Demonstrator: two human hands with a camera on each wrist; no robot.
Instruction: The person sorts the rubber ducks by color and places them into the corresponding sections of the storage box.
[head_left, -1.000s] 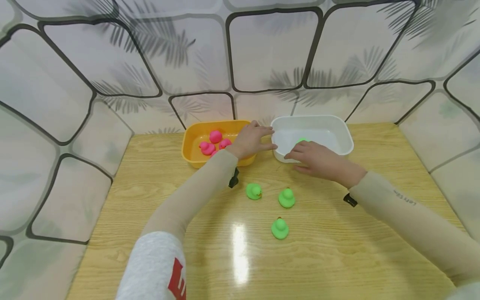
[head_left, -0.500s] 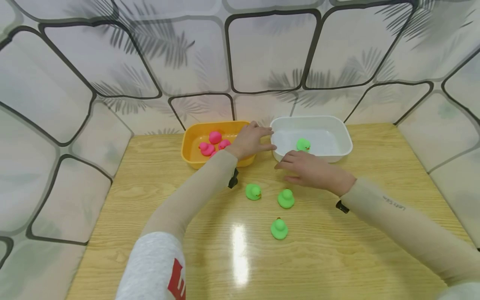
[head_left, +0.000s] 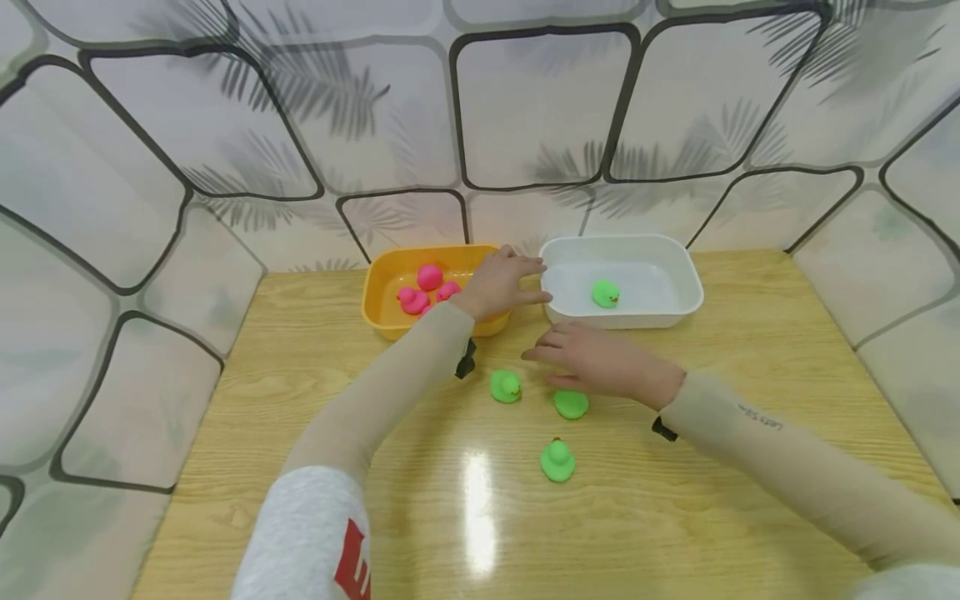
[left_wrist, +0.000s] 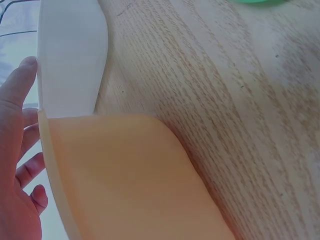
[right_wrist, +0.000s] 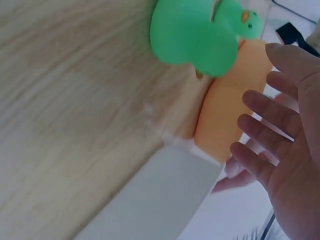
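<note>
My left hand spans the right end of the orange tray, fingers extended to the near rim of the white tray. In the left wrist view the left thumb touches the white tray's edge. My right hand hovers over the table in front of the white tray, holding nothing, its fingers loosely spread. Below it lies a green rubber duck, its head partly hidden. Two more green ducks sit nearby, one to the left and another closer. One green duck is inside the white tray.
Several pink rubber ducks lie in the orange tray, partly hidden by the left hand. Patterned cloth walls enclose the wooden table at the back and sides.
My right hand has moved out of the white tray, left and nearer over the table, uncovering the green duck inside. The left hand stays in place.
</note>
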